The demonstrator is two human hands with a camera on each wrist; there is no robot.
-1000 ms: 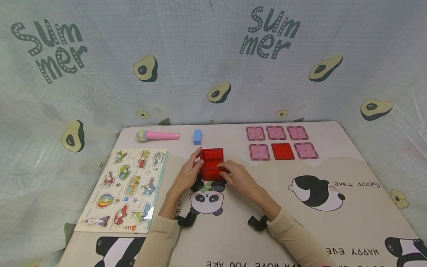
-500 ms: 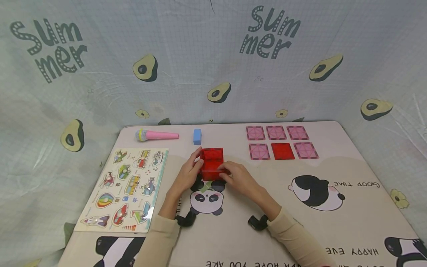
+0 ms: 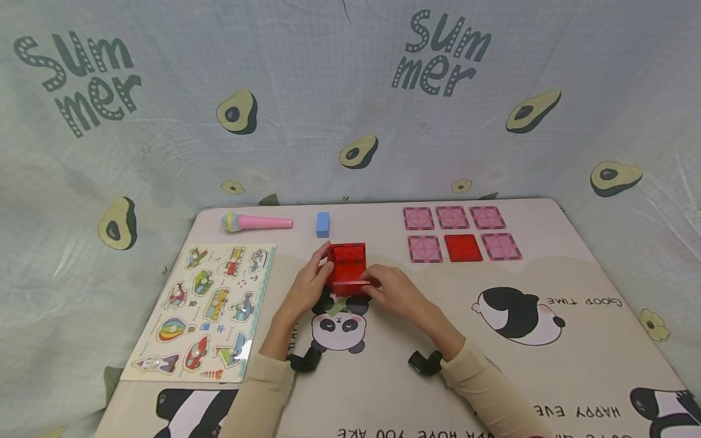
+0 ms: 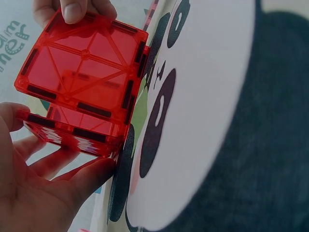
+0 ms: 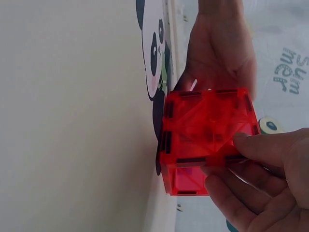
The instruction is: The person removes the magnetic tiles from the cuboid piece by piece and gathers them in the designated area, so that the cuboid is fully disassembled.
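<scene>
Red see-through magnetic tiles form an open-topped box (image 3: 347, 267) on the table, with its back, left and near walls showing. At the left wall my left hand (image 3: 309, 285) holds on, thumb at the top edge and fingers spread along the outside (image 4: 43, 188). My right hand (image 3: 394, 292) pinches the near wall tile (image 4: 84, 63) by its upper right part, thumb on the outer face (image 5: 260, 145) and fingers behind. This tile stands slightly askew to the box, its top edge apart from the left wall. The right wall is mostly hidden by the right hand.
Pink square tiles (image 3: 425, 249) and one red tile (image 3: 463, 248) lie in two rows at the back right. A blue block (image 3: 323, 225) and a pink toy microphone (image 3: 257, 222) are at the back. A vehicle puzzle board (image 3: 202, 310) lies on the left.
The near wall tile has tipped, its top edge moving toward me, so more of the box's inside shows. My right fingers moved slightly with it; the left hand stays in place.
</scene>
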